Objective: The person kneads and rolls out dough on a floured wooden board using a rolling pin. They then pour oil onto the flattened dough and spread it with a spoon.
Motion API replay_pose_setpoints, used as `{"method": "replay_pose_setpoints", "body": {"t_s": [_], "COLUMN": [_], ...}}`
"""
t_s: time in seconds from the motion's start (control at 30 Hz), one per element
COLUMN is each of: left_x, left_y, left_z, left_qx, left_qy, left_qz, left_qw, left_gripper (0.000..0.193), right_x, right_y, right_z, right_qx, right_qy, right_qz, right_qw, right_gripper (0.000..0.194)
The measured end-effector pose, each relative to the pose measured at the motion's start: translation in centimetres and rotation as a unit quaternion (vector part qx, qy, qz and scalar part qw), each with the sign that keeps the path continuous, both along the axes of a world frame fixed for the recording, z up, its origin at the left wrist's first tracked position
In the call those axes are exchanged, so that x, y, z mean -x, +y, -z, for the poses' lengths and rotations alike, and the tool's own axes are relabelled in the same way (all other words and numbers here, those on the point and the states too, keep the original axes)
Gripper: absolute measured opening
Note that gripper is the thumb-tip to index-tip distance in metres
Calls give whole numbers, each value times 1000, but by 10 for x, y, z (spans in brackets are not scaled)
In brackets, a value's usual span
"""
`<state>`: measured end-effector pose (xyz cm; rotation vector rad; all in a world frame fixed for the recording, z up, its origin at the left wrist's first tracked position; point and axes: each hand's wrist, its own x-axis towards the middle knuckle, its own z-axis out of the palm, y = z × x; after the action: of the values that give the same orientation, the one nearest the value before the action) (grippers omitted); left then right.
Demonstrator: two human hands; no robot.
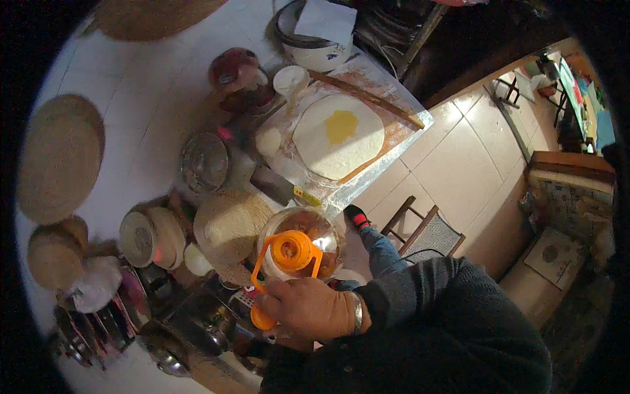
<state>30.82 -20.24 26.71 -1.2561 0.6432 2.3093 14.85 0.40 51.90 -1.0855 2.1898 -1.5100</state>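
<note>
My right hand [315, 308], with a metal bracelet at its wrist, grips the orange handle [258, 268] of a large clear jug [325, 241]. The jug's orange neck is uncapped and faces up, with amber liquid visible below it. A round orange piece [263, 317], perhaps the cap, shows under my fingers. My left hand is mostly hidden below the right one; only its dark sleeve [280, 362] shows clearly. Beyond the jug, a rolled-out sheet of dough [339, 160] lies on a floured board [389, 145], with a yellow liquid pool [341, 125] near its middle.
A wooden rolling pin [366, 98] rests along the board's far side. Near it are a white cup [290, 81], a dough ball [268, 142] and an enamel basin [320, 56]. A straw hat [231, 221] and woven basket [140, 236] sit left of the jug. A folding stool [428, 234] stands right.
</note>
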Motion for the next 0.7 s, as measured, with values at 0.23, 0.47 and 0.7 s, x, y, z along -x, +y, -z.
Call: {"method": "replay_pose_setpoints", "body": {"t_s": [0.23,0.47,0.7], "left_x": [-98,-302,-583], "left_y": [-24,-95,-117], "left_z": [7,14,-19], "left_qx": [-50,-37,378], "left_qy": [71,148,154], "left_qz": [-22,-201,-201], "left_qw": [996,968,890], "left_gripper": [46,41,52], "right_x": [-101,-219,-360], "right_y": [-63,-172,-329], "right_z": [-30,-75,-132], "right_qx": [9,8,-111], "right_qy": [-66,-364,-307], "right_qz": [-140,-305,-420], "right_qw": [988,880,847], "right_gripper": [51,60,56]}}
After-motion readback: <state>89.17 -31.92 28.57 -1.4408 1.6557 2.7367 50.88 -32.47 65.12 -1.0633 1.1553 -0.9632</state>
